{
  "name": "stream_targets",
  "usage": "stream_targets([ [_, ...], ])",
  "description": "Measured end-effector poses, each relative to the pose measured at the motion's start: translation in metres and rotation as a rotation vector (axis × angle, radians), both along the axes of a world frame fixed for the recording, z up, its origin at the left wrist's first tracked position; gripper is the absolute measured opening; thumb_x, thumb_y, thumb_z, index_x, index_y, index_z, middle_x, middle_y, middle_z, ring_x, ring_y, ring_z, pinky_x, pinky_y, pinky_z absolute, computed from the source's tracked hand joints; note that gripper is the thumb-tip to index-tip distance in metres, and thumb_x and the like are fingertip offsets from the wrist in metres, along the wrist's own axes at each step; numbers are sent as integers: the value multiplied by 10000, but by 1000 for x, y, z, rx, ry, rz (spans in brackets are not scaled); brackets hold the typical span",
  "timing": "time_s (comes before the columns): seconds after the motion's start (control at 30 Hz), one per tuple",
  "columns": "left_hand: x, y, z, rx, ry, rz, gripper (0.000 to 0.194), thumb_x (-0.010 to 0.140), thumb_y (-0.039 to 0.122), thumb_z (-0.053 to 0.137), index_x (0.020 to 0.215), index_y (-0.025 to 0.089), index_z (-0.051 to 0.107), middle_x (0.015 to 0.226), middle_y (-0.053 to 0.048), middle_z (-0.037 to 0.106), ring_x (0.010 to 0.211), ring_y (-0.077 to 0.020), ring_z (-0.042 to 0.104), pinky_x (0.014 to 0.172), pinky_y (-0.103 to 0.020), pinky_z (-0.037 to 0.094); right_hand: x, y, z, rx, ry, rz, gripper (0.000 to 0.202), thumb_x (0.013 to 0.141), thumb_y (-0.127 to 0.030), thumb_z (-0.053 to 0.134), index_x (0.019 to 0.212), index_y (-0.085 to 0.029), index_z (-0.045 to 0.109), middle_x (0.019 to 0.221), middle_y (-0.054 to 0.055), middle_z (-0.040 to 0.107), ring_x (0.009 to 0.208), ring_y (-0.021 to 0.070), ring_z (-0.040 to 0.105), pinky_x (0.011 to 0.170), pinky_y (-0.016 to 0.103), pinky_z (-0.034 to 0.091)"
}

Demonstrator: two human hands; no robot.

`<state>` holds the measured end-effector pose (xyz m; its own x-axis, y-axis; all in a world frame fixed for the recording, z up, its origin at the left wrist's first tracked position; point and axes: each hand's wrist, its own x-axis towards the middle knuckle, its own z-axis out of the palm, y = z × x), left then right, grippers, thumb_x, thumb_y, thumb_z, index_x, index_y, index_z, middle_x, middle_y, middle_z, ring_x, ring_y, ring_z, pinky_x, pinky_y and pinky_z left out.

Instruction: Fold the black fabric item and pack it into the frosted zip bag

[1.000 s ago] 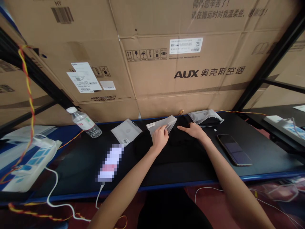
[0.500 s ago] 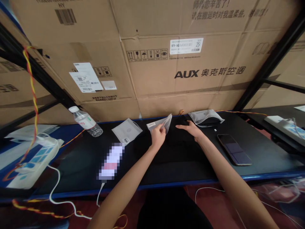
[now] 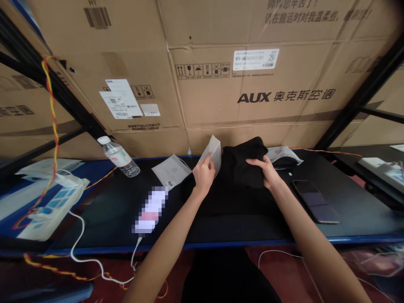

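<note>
The work looks midway: the black cloth (image 3: 244, 166) is out in the open, outside all 3 pale pouches in view, and neither it nor the pouch in hand has been set down. At the right, the far pouch (image 3: 279, 152) has something black showing at its mouth; at the left, the flat pouch (image 3: 172, 169) lies on the table (image 3: 107, 212), and I cannot tell whether it holds anything. What is left, as far as the view shows, is the cloth and 1 pouch, both in hand and separate.

The left hand (image 3: 204, 172) has its grip closed on the near pouch (image 3: 211, 148), pinching it by its side so that it stands tilted up, with its edge towards the cloth. The right hand (image 3: 268, 170) has its grip closed on the cloth's right side, thumb across the front and the other fingers mostly hidden behind.

The cloth is thus between the 2 hands, reaching left from the right grip to just beside the near pouch; whether they touch is unclear. Its upper part is raised before the carton (image 3: 205, 105), while its lower edge blends into dark material, so contact with the table cannot be judged.
</note>
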<state>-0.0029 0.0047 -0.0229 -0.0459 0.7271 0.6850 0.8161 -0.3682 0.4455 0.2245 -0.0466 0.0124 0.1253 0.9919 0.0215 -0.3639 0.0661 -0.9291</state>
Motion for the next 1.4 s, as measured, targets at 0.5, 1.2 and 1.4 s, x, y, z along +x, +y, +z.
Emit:
stream_targets([
  [0.5,7,-9,0,92,-133,-118,430,919,157,549,1322,117,693,632,-3,642,568,-129,563,689,-261,493,-54,-4,-40,498,-390,-633,527,666,-379,871,1116,-207,658,1099,76,735,1019,282,704,1008,484,549],
  [1.2,1,-12,14,133,-197,-22,292,964,290,585,1089,132,798,601,-32,671,536,-140,603,644,-273,468,-58,-12,-23,191,-378,-326,239,632,-346,854,730,-245,661,844,39,729,834,272,655,822,424,567],
  [1.4,2,-14,16,150,-186,-9,287,946,304,583,1041,146,802,599,-26,679,533,-135,608,635,-263,470,-58,-13,-21,185,-451,-350,219,650,-299,804,637,-240,593,723,23,676,716,236,606,726,391,542],
])
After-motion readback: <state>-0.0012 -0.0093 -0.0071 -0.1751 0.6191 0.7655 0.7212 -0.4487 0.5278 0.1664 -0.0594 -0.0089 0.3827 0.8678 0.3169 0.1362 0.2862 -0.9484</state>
